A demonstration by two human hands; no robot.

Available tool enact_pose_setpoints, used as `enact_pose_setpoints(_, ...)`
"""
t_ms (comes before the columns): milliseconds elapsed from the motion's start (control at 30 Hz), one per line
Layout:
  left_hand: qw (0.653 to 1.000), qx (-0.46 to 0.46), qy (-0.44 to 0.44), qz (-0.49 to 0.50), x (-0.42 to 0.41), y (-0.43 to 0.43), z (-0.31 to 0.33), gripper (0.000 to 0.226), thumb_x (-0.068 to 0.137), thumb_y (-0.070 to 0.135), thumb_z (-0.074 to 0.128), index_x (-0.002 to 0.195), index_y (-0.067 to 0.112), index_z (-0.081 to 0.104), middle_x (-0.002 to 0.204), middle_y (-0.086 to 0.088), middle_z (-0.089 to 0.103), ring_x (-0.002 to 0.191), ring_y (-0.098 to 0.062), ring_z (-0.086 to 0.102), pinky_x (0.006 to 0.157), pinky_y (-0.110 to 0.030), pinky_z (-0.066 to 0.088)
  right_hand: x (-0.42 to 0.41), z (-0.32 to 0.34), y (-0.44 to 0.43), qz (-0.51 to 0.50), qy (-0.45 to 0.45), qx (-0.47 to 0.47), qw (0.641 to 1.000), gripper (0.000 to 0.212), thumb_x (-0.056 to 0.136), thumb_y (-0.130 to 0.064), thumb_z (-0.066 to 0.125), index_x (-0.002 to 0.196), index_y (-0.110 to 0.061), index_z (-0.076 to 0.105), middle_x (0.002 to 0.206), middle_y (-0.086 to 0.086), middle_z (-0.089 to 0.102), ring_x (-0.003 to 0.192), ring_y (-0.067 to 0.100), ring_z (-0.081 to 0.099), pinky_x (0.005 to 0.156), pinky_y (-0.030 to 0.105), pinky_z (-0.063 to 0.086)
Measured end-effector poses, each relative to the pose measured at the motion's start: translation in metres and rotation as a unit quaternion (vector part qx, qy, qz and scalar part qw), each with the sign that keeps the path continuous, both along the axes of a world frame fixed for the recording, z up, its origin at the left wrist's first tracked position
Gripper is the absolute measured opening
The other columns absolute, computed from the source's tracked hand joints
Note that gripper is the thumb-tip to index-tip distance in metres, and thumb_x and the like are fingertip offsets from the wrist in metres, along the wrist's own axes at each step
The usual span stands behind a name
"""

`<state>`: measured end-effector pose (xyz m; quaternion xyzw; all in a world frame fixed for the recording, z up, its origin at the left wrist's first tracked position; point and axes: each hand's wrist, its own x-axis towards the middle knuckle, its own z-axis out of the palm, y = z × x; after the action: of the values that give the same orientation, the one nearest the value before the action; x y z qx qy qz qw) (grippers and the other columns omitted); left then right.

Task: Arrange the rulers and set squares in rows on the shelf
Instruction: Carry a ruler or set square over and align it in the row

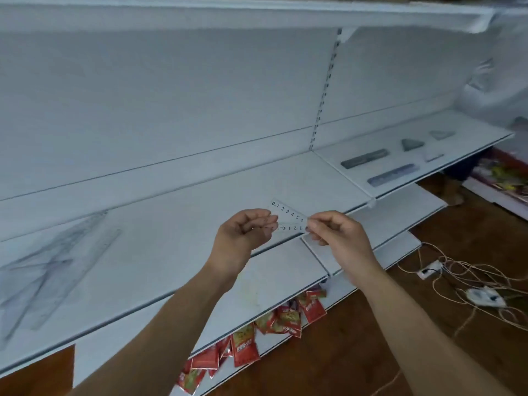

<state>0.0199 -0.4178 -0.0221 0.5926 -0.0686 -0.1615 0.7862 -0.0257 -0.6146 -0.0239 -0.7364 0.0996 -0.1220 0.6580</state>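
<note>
Head view. A transparent set square [288, 220] with printed number scales is held in the air between both hands, above the front edge of the white shelf [171, 212]. The left hand [243, 234] has its fingers curled and its grip closed on the set square's left end. The right hand [338, 235] pinches the right end between thumb and fingertips. On the shelf at far left lies a blurred heap of clear rulers and set squares [54, 258], overlapping one another. On the adjoining shelf section to the right, a dark ruler [364, 158] and a bluish ruler [391, 174] lie roughly parallel. Behind them are a dark triangle [411, 144] and a pale triangle [441, 134], with a small clear piece [433, 156] near the front edge. Red packets [271, 332] lie on a lower shelf. Tangled cables [468, 284] lie on the wooden floor [357, 352].
</note>
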Motion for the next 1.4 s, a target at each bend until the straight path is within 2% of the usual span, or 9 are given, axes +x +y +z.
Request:
enact_pose_setpoints(200,0.988,0.103,-0.029,-0.114,-0.028,-0.153,-0.005,0.017,0.086,0.011,0.067,0.103,0.011,0.067,0.095,-0.002,0.073,0.085,-0.013,0.067,0.075,-0.022,0.052,-0.059,-0.002,-0.135,-0.063,-0.002,-0.025,0.998,0.015,0.084,-0.006,0.069,0.080,-0.020,0.072,0.064,-0.011,0.067,0.060,0.000,0.057,0.060,0.013,0.048)
enact_pose_setpoints(367,0.980,0.107,-0.073,-0.152,-0.056,-0.258,-0.002,0.008,0.087,0.015,0.067,0.095,0.015,0.070,0.087,0.001,0.075,0.078,-0.010,0.069,0.068,-0.020,0.054,-0.100,-0.007,-0.227,-0.113,0.014,-0.019,0.993,0.006,0.083,-0.016,0.071,0.085,-0.021,0.074,0.073,-0.008,0.070,0.066,0.003,0.061,0.063,0.017,0.051)
enact_pose_setpoints(533,0.976,0.105,-0.059,-0.179,-0.060,-0.330,-0.003,0.007,0.090,0.021,0.064,0.095,0.021,0.069,0.086,-0.004,0.075,0.076,-0.030,0.064,0.074,-0.043,0.046,-0.117,-0.016,-0.290,-0.178,0.016,0.035,0.983,0.006,0.086,-0.020,0.069,0.087,-0.024,0.072,0.080,-0.002,0.074,0.065,0.003,0.063,0.059,0.014,0.049)
enact_pose_setpoints(667,0.971,0.116,-0.073,-0.198,-0.047,-0.381,-0.011,0.007,0.089,0.020,0.065,0.091,0.024,0.070,0.087,-0.004,0.074,0.074,-0.029,0.062,0.064,-0.033,0.051,-0.114,-0.025,-0.331,-0.211,0.023,0.060,0.975,0.005,0.087,-0.016,0.066,0.087,-0.020,0.070,0.077,0.001,0.074,0.062,0.004,0.062,0.057,0.014,0.049)
enact_pose_setpoints(767,0.965,0.121,-0.088,-0.214,-0.030,-0.427,-0.017,0.011,0.090,0.021,0.064,0.087,0.029,0.071,0.088,0.000,0.075,0.079,-0.023,0.066,0.068,-0.033,0.054,-0.104,-0.029,-0.371,-0.232,0.028,0.060,0.971,0.005,0.087,-0.017,0.066,0.089,-0.019,0.071,0.080,0.002,0.074,0.066,0.006,0.063,0.060,0.014,0.049)
enact_pose_setpoints(900,0.958,0.115,-0.101,-0.244,0.005,-0.501,-0.023,0.008,0.088,0.019,0.065,0.094,0.020,0.071,0.088,0.005,0.075,0.082,-0.008,0.069,0.065,-0.016,0.053,-0.076,-0.030,-0.438,-0.258,0.030,0.055,0.964,0.006,0.088,-0.016,0.066,0.092,-0.014,0.071,0.079,0.001,0.074,0.065,0.002,0.063,0.059,0.012,0.049)
enact_pose_setpoints(1000,0.962,0.106,-0.078,-0.240,0.040,-0.559,-0.022,0.009,0.087,0.013,0.066,0.095,0.014,0.071,0.087,0.000,0.075,0.079,-0.012,0.071,0.064,-0.016,0.052,-0.044,-0.025,-0.492,-0.266,0.034,0.046,0.962,0.007,0.088,-0.017,0.066,0.092,-0.014,0.071,0.079,0.000,0.073,0.066,0.002,0.063,0.060,0.011,0.048)
enact_pose_setpoints(1233,0.969,0.102,-0.053,-0.220,0.121,-0.667,-0.017,0.011,0.089,0.011,0.063,0.095,0.018,0.070,0.089,-0.001,0.075,0.083,-0.015,0.071,0.069,-0.021,0.055,0.042,-0.017,-0.604,-0.259,0.045,0.036,0.964,0.005,0.087,-0.018,0.067,0.090,-0.018,0.071,0.080,-0.001,0.074,0.071,0.007,0.066,0.063,0.014,0.051)
enact_pose_setpoints(1400,0.976,0.103,-0.032,-0.191,0.158,-0.708,-0.016,0.009,0.087,0.010,0.066,0.093,0.015,0.070,0.088,0.001,0.075,0.080,-0.014,0.071,0.067,-0.021,0.055,0.090,-0.020,-0.653,-0.233,0.052,0.056,0.970,0.004,0.087,-0.016,0.067,0.089,-0.016,0.071,0.084,0.003,0.074,0.080,0.018,0.068,0.072,0.025,0.054)
